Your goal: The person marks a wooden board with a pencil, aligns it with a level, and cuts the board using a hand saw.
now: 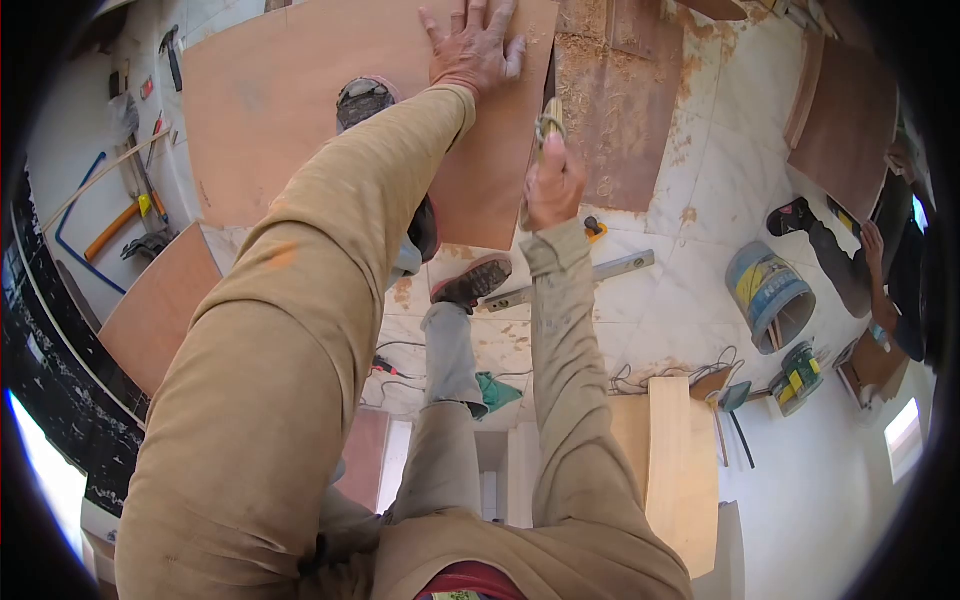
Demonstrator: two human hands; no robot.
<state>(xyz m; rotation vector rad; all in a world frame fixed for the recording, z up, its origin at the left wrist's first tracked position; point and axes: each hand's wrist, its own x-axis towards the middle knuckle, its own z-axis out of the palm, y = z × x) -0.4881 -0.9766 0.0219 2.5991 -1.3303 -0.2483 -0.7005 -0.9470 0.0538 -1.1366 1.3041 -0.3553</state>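
Observation:
My left hand [474, 50] lies with its fingers spread on a large reddish-brown wooden sheet [290, 110]. Beside the sheet's right edge, my right hand [555, 185] is wrapped round the wooden handle of a tool [549, 122]; the tool's far end is hard to make out. Right of that edge are darker brown boards [620, 120], strewn with sawdust. One shoe [366, 102] rests on the sheet, and another shoe [472, 281] stands on the tiled floor below it.
A metal level [625, 265] lies on the floor near my right forearm. To the right are a blue bucket [768, 290] and another person [885, 260] beside a brown board [850, 120]. A hammer [172, 58], an orange-handled saw [112, 230] and cables lie about.

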